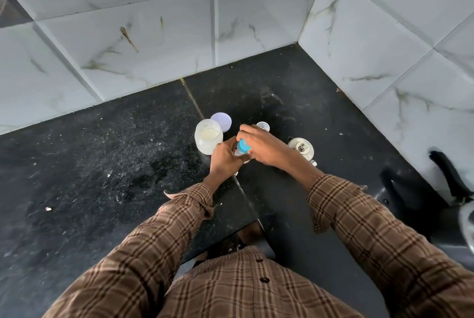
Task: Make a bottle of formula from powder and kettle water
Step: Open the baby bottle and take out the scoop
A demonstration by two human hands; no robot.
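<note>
Both hands grip one bottle on the dark bench.
Left hand (223, 157) wraps the mostly hidden bottle (241, 152); right hand (264, 147) closes over its blue collar (243, 147). One open powder jar (208, 139) stands just left.

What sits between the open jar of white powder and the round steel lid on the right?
In the head view, both hands, left and right, gripping the blue-collared bottle, fill that gap.

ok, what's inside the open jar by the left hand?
The open jar holds pale cream powder, which fills the lower part. Its lid lies behind it. The jar's bottom right is hidden by the left hand.
</note>
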